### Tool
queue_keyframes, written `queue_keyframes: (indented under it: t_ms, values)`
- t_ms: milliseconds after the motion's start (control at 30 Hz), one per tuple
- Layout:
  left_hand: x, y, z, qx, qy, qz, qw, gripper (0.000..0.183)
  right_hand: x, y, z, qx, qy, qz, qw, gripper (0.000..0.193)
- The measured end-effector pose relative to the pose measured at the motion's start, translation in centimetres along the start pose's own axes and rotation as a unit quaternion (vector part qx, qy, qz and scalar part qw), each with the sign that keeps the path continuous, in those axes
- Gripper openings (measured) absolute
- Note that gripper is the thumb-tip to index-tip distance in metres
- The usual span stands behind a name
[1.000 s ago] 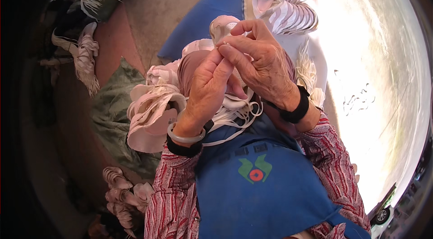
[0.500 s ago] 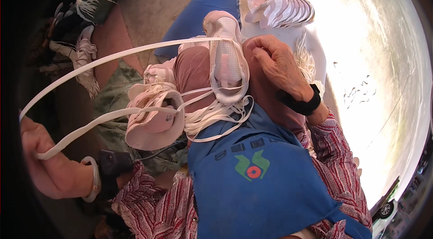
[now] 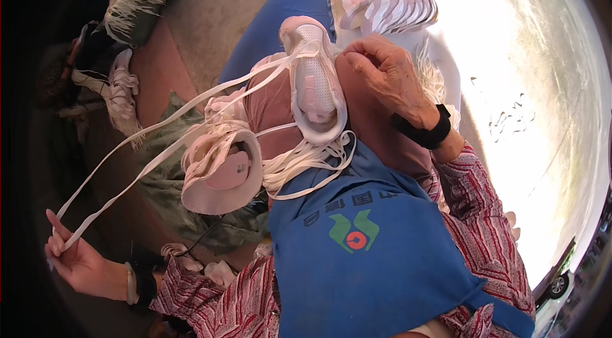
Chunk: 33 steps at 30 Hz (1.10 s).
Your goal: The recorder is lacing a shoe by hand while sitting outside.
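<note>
A pale pink and white shoe upper (image 3: 319,92) lies lengthwise between my knees, toe end away from me. Two strands of a flat white shoelace (image 3: 153,127) stretch from its front to the far left. There my left hand (image 3: 83,261) pinches them between its fingers. My right hand (image 3: 387,76) is curled just right of the upper, over my knee; whatever its fingertips grip, if anything, is hidden. A bundle of loose white laces (image 3: 306,169) rests on my lap below the upper. Several nested uppers (image 3: 223,169) stand left of it.
A fanned stack of uppers (image 3: 395,3) sits beyond my right hand near a blue surface (image 3: 274,19). Cream lace bundles (image 3: 137,9) and more uppers (image 3: 124,86) lie at the far left. My blue apron (image 3: 382,268) covers my lap.
My left hand has turned and moved lower. The arched lace strand has dropped, and both strands now run closer together to the upper's front. My right hand has barely moved.
</note>
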<state>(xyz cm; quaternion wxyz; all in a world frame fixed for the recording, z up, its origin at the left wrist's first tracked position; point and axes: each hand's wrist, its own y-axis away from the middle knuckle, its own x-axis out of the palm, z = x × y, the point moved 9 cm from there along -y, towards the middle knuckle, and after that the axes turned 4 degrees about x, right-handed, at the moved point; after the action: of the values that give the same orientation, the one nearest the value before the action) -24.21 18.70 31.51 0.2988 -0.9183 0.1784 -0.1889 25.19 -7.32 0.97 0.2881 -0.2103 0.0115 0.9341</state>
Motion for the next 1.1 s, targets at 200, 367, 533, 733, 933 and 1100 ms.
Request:
queue_keyframes:
  t_ms: [200, 367, 533, 733, 933, 1100]
  values:
    - [24.9, 16.9, 19.8, -0.238, -0.158, 0.181, 0.941, 0.028, -1.9, 0.1, 9.7, -0.149, -0.116, 0.004, 0.982, 0.016]
    - [31.0, 20.6, 23.7, -0.219, -0.186, 0.262, 0.921, 0.018, 0.2, 1.0, 10.2, -0.127, -0.123, 0.033, 0.984, 0.018]
    - [32.2, 20.6, 23.7, -0.145, -0.227, 0.292, 0.918, 0.014, 0.2, 1.1, 9.6, -0.125, -0.152, -0.007, 0.980, 0.019]
    - [32.8, 20.7, 23.3, -0.084, -0.235, 0.307, 0.918, 0.017, 1.1, 0.4, 9.1, -0.133, -0.169, 0.033, 0.976, 0.014]
    - [25.5, 20.1, 24.4, -0.221, -0.165, 0.191, 0.942, 0.020, -3.2, 0.7, 5.3, 0.052, -0.555, 0.045, 0.829, 0.020]
    - [10.3, 11.0, 10.8, 0.024, -0.444, -0.140, 0.885, 0.031, -32.8, 4.6, -1.4, -0.068, -0.405, -0.273, 0.870, 0.019]
